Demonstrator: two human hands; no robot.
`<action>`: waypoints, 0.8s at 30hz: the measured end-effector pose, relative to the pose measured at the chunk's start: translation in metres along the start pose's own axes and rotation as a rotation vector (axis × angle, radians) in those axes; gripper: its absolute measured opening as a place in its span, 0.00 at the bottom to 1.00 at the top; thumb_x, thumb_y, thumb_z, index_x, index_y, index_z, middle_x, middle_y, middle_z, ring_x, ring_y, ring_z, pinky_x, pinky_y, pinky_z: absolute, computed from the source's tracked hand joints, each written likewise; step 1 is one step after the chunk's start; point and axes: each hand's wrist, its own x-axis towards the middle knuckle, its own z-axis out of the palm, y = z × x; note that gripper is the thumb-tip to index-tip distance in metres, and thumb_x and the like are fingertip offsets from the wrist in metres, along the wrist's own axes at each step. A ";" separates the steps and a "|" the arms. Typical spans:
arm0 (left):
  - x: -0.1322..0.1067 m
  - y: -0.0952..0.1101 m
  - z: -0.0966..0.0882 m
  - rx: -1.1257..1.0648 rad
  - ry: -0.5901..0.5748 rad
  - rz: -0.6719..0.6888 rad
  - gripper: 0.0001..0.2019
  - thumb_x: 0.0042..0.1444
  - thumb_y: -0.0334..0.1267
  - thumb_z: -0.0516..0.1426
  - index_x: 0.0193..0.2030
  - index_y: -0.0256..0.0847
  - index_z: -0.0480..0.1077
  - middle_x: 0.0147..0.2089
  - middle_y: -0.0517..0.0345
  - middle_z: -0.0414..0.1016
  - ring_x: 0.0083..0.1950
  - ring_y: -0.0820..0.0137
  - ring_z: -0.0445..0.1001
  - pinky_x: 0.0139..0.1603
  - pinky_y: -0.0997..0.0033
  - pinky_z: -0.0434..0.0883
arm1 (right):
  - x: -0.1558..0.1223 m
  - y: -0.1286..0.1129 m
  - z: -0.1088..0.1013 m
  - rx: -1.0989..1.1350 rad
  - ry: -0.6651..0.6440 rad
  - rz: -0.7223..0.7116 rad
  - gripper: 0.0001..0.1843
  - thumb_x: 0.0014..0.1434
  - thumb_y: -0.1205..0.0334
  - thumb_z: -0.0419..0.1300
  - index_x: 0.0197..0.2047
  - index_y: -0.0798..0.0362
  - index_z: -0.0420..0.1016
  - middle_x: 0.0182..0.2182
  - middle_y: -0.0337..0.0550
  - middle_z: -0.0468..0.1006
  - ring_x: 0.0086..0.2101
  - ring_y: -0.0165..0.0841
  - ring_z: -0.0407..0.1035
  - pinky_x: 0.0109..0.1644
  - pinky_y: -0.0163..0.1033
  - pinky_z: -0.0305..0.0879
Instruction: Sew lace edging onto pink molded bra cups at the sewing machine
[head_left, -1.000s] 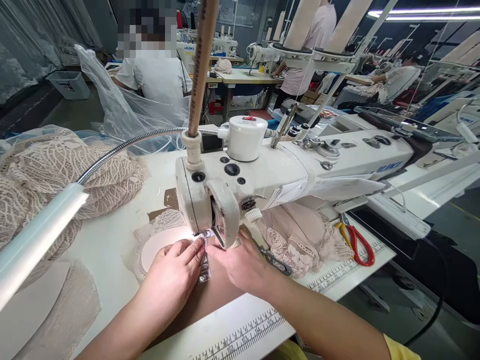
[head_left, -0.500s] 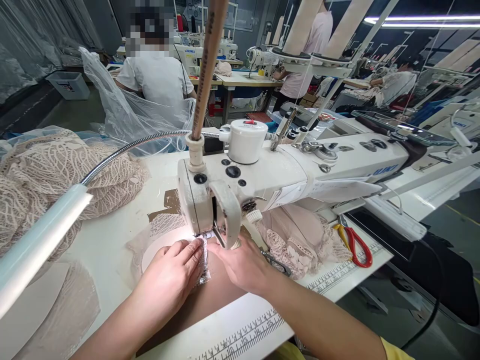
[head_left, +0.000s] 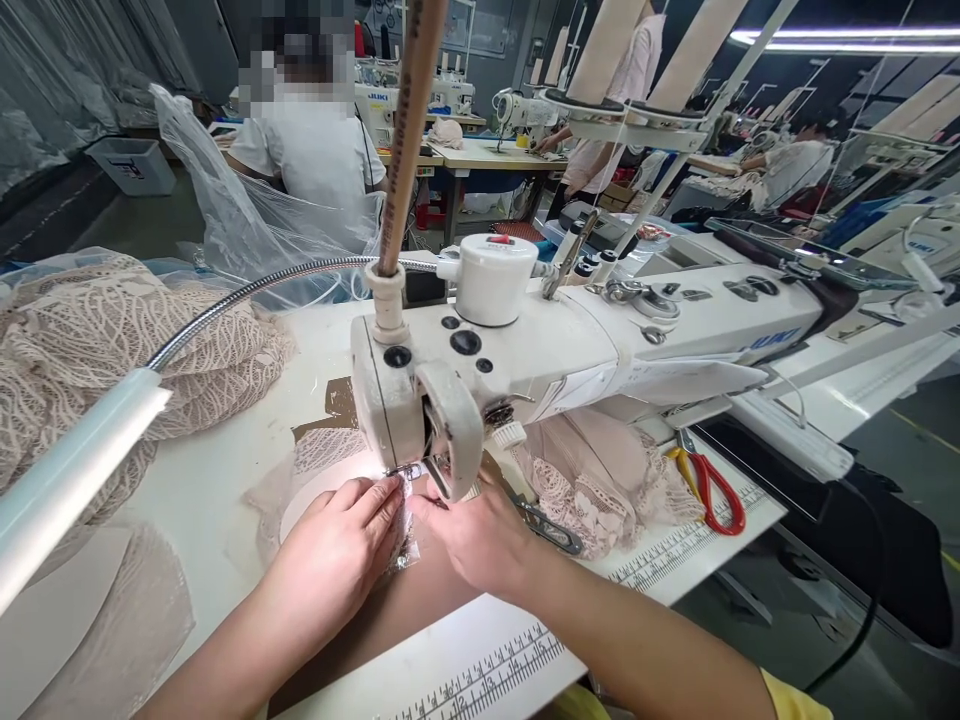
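Note:
My left hand (head_left: 349,530) lies on the pale pink-beige fabric (head_left: 311,503), its fingers stretched close together beside the needle area. It looks open, pressing the cloth flat; its thumb is hidden. My right hand (head_left: 480,530) rests on the same work, open, with its thumb stretched towards the left fingertips and its other fingers partly hidden by the sewing machine head (head_left: 397,400). Between the hands lies a shiny clear strip (head_left: 406,555). The presser foot (head_left: 409,470) is just beyond my fingertips. Brown-beige material (head_left: 390,620) extends towards me.
Lace fabric (head_left: 112,340) is heaped on the left, near a tubular lamp (head_left: 75,480). More lace (head_left: 607,480) and red-handled scissors (head_left: 716,495) lie to the right. A printed ruler (head_left: 487,680) runs along the table's front edge. Co-workers sit and stand beyond.
My right hand has shifted slightly and its thumb sits a little lower and further left. My left hand stays on the fabric. The view has moved very slightly.

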 end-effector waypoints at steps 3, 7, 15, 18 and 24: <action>0.001 -0.001 -0.001 -0.023 -0.003 -0.025 0.11 0.62 0.32 0.50 0.41 0.36 0.74 0.45 0.45 0.76 0.40 0.60 0.70 0.35 0.62 0.69 | 0.002 0.000 0.000 -0.009 0.008 0.038 0.20 0.51 0.75 0.52 0.46 0.52 0.71 0.39 0.47 0.71 0.43 0.41 0.60 0.47 0.44 0.55; -0.002 -0.006 -0.007 -0.094 -0.027 -0.034 0.13 0.63 0.34 0.48 0.45 0.37 0.73 0.49 0.45 0.75 0.44 0.60 0.70 0.39 0.61 0.70 | 0.004 0.001 -0.001 0.006 0.000 0.089 0.23 0.52 0.74 0.53 0.51 0.51 0.70 0.41 0.48 0.72 0.45 0.41 0.61 0.48 0.44 0.56; -0.010 -0.013 -0.016 -0.367 0.023 0.045 0.10 0.65 0.34 0.49 0.45 0.39 0.71 0.45 0.50 0.74 0.47 0.64 0.69 0.46 0.65 0.70 | -0.002 0.003 0.001 0.044 0.047 0.130 0.23 0.56 0.73 0.51 0.53 0.49 0.71 0.41 0.46 0.73 0.42 0.39 0.62 0.46 0.42 0.56; -0.010 -0.011 -0.009 -0.362 0.036 0.079 0.11 0.65 0.33 0.48 0.46 0.38 0.72 0.41 0.50 0.75 0.44 0.65 0.70 0.43 0.66 0.71 | -0.003 0.004 0.001 0.045 0.058 0.111 0.21 0.57 0.73 0.50 0.51 0.51 0.72 0.38 0.46 0.72 0.39 0.39 0.61 0.44 0.41 0.56; -0.011 -0.009 -0.004 -0.281 0.028 0.074 0.13 0.66 0.32 0.46 0.44 0.38 0.72 0.38 0.50 0.73 0.38 0.65 0.69 0.36 0.66 0.70 | -0.004 0.003 0.002 0.119 0.095 0.008 0.14 0.59 0.71 0.50 0.45 0.53 0.72 0.36 0.44 0.70 0.36 0.36 0.59 0.39 0.40 0.53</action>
